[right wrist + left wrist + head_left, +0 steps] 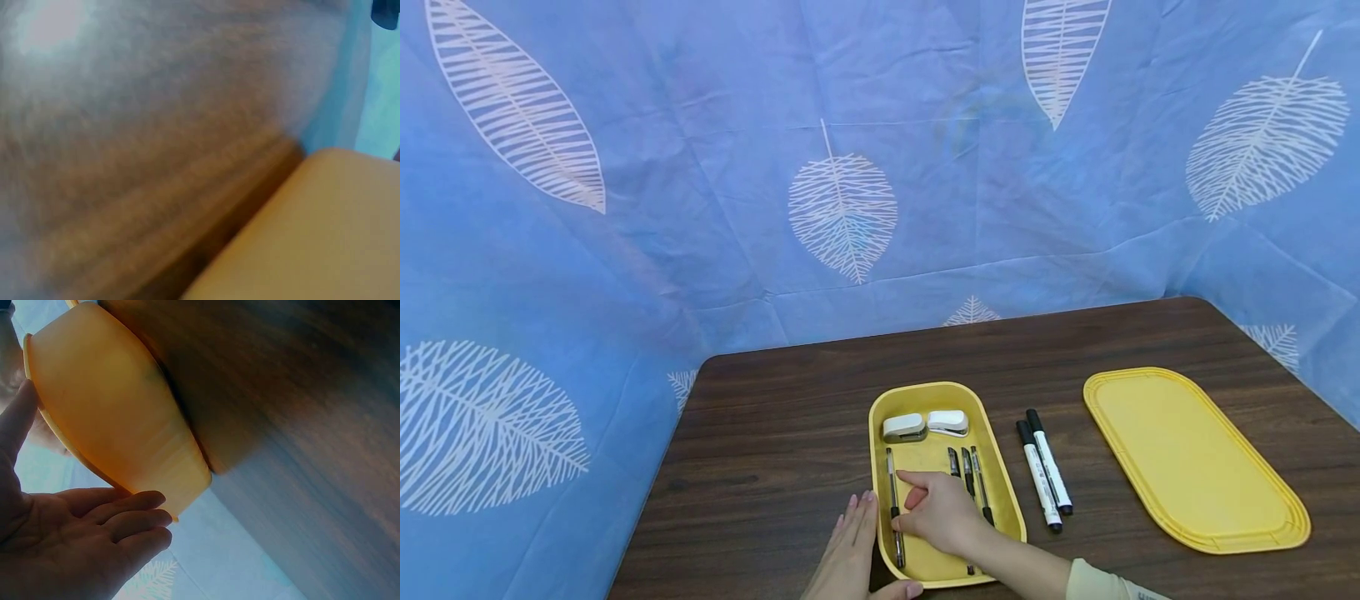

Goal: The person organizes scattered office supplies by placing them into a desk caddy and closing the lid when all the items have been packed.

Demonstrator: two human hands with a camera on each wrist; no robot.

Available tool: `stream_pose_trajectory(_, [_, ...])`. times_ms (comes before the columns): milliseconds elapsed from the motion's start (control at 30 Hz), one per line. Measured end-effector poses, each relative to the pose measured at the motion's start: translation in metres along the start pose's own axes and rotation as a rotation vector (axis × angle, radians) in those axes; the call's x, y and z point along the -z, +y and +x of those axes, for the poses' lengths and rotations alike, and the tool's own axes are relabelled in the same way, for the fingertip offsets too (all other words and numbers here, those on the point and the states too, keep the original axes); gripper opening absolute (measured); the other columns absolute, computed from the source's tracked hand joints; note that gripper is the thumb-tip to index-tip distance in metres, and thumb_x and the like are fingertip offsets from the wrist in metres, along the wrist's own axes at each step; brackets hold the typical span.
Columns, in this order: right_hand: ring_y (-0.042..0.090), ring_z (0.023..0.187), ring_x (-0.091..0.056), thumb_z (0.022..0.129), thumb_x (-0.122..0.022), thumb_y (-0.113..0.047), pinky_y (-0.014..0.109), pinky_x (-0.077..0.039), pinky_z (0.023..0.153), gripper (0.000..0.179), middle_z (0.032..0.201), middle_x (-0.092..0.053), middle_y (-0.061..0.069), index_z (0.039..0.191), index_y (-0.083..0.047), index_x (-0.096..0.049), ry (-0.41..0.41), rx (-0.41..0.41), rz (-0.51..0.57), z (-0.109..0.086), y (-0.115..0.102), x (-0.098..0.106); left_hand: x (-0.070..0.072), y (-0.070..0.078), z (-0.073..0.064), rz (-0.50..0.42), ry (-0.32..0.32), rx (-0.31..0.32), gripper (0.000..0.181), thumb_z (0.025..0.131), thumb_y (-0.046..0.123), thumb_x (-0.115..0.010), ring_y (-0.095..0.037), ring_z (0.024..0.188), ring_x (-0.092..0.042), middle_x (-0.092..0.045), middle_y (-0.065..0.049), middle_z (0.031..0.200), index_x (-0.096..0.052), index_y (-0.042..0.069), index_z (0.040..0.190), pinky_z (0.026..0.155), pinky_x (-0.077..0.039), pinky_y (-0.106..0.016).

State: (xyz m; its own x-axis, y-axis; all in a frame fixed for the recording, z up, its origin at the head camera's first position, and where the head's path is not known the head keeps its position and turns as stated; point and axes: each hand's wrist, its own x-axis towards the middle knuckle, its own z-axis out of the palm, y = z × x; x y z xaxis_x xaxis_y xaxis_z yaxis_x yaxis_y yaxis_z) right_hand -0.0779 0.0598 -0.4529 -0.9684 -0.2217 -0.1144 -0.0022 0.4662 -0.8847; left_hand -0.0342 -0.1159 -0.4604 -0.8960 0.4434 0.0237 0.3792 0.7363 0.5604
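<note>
A yellow plastic box (1015,510) stands on the table. My left hand (848,550) rests against its left side with extended fingers, thumb at the front corner; the left wrist view shows this hand (81,531) at the rim of the box's outer wall (119,400). Inside the box, my right hand (943,510) reaches over from the right, index finger and thumb tips at a clear-barrelled pen (892,487) lying along the left wall. Other pens (967,471) lie on the right side, partly hidden under that hand. Two small staplers, one grey-white (904,427) and one white (948,422), sit at the far end.
Right of the box lie two white markers (1041,479) with black caps, side by side. Farther right is a flat yellow lid (1195,458). The dark wooden table (760,450) backs onto a blue leaf-patterned cloth (715,167).
</note>
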Motion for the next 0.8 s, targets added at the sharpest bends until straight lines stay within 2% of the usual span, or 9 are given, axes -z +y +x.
stream_pose_trajectory(267, [0.009,0.069,-0.061,0.071,-0.084,-0.013,0.019,-0.048,0.056,0.063,0.084,-0.064,0.006,0.128,0.002,-0.060,0.075,0.050,-0.012,0.002,-0.010,0.018,-0.001,0.000,0.000,-0.005,-0.003,0.013,0.103,0.082,0.061,-0.065,-0.045,0.141,-0.032,-0.033,-0.028,0.152,-0.028,-0.009,0.148,0.108,-0.034,-0.061])
stream_pose_trajectory(400, [0.009,0.072,-0.061,0.072,-0.083,-0.012,0.019,-0.048,0.056,0.063,0.089,-0.065,0.008,0.130,-0.001,-0.060,0.090,0.033,0.005,0.004,-0.017,0.028,0.000,0.001,-0.001,-0.008,-0.003,0.017,0.104,0.082,0.061,-0.065,-0.046,0.141,-0.032,-0.034,-0.029,0.152,-0.028,-0.009,0.147,0.107,-0.034,-0.062])
stream_pose_trajectory(800, [0.008,0.086,-0.063,0.077,-0.082,-0.022,0.023,-0.050,0.065,0.061,0.098,-0.068,-0.004,0.133,-0.015,-0.060,0.110,0.011,0.000,-0.004,-0.040,0.065,0.002,0.002,0.000,-0.051,-0.024,0.053,0.105,0.081,0.062,-0.065,-0.046,0.142,-0.030,-0.032,-0.028,0.153,-0.026,-0.008,0.149,0.108,-0.031,-0.064])
